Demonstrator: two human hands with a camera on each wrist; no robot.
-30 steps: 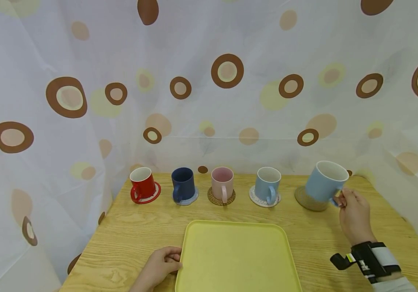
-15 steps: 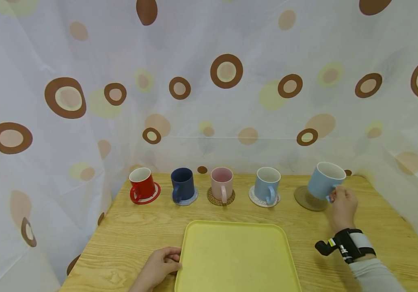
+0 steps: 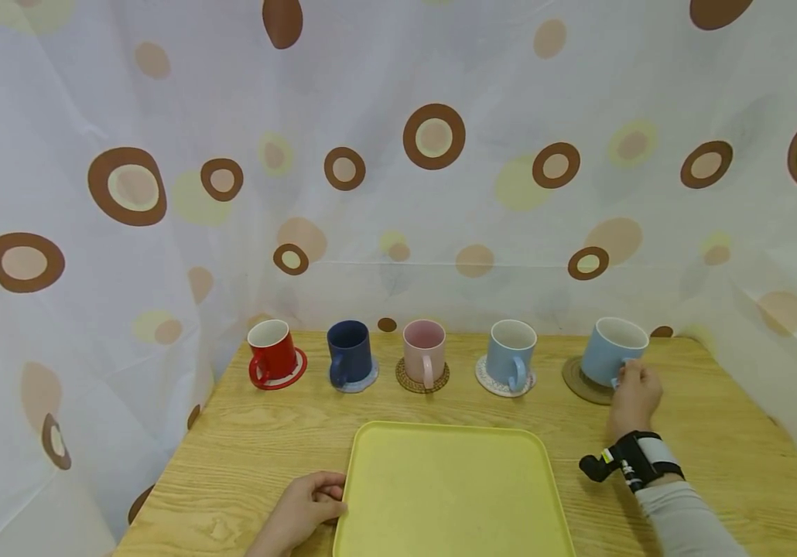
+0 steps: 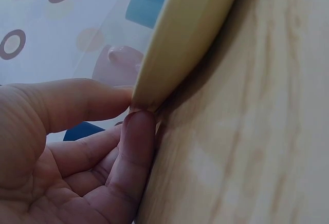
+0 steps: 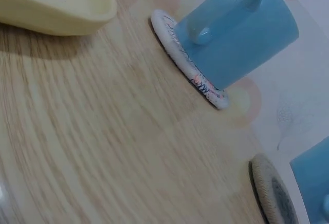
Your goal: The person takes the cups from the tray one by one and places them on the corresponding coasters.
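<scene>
My right hand (image 3: 635,398) holds the handle of a light blue mug (image 3: 606,357) at the far right of the row. The mug is over the right side of a round brown coaster (image 3: 576,383). In the right wrist view a narrow gap shows between this mug (image 5: 314,180) and the coaster (image 5: 272,190); the hand itself is out of that view. My left hand (image 3: 304,507) pinches the left rim of a yellow tray (image 3: 450,487). The left wrist view shows the thumb and a finger meeting at the tray's edge (image 4: 175,44).
Left of the held mug stand a second light blue mug (image 3: 506,356), a pink mug (image 3: 418,352), a dark blue mug (image 3: 346,356) and a red mug (image 3: 276,356), each on its own coaster. A spotted curtain (image 3: 398,193) hangs behind the wooden table (image 3: 231,449).
My right hand has brought the light blue mug left and down toward the brown coaster, and the mug is less tilted. The left hand and tray have stayed in place.
</scene>
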